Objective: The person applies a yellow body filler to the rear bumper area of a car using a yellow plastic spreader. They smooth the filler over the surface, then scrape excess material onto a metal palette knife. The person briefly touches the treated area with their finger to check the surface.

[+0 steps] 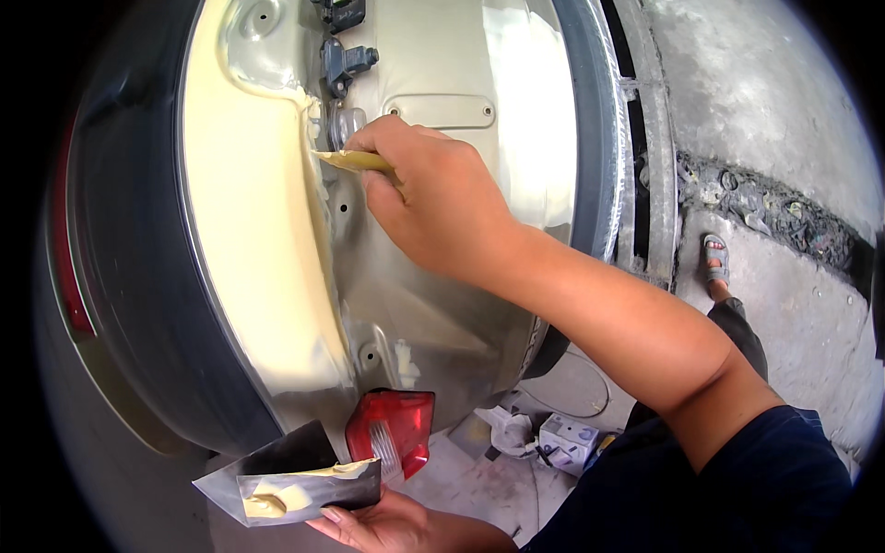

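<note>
The right hand (442,189) is pinching a thin yellow spreader (361,160) between closed thumb and fingers, its tip lying at the inner edge of a smooth cream filler layer (249,184). Below, the left hand (395,523) is gripping an angular dark-grey plate (327,502) carrying cream paste (265,504). Filler is covering most of the curved metal car-body strip (318,382); grey is showing at its lower end, apparently remaining unfinished.

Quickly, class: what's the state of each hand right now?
Left hand: closed, holding a dark plate with cream paste.
Right hand: closed, holding a yellow spreader.
</note>
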{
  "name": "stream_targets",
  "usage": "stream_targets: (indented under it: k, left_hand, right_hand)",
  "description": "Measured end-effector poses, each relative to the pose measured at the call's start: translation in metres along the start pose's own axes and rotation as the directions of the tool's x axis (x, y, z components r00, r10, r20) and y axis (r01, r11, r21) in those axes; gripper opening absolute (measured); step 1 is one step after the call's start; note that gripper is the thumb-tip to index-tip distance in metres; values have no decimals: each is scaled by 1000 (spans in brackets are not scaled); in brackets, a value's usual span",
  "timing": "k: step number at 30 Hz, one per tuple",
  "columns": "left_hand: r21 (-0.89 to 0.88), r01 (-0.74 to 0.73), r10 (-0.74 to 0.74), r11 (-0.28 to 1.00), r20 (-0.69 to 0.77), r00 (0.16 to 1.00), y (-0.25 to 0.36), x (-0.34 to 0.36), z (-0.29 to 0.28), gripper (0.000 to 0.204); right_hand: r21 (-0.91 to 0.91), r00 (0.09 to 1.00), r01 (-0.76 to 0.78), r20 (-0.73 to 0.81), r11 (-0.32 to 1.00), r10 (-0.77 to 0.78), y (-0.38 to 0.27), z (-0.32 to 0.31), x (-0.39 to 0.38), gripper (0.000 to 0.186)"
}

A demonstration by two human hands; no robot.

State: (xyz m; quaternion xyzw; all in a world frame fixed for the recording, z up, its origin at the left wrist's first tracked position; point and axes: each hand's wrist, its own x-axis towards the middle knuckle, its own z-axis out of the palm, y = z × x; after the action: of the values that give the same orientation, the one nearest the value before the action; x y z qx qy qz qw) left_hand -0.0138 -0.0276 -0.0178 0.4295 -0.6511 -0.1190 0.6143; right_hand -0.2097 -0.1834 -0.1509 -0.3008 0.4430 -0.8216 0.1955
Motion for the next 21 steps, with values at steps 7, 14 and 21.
stream_targets:
  k: [7,14,21]
  left_hand:
    - [8,-3,3,1000,-14,1000,-2,-1,-7,51]
    - [33,-12,12,999,-6,1000,-2,-3,-20,53]
    - [19,-15,15,1000,-9,1000,-9,-5,-27,53]
  right_hand:
    - [-28,998,33,63,999,-31,1,5,-16,22]
    - [-11,986,163,46,986,-163,-5,23,-41,24]
    - [59,922,375,81,925,-379,-15,31,-87,29]
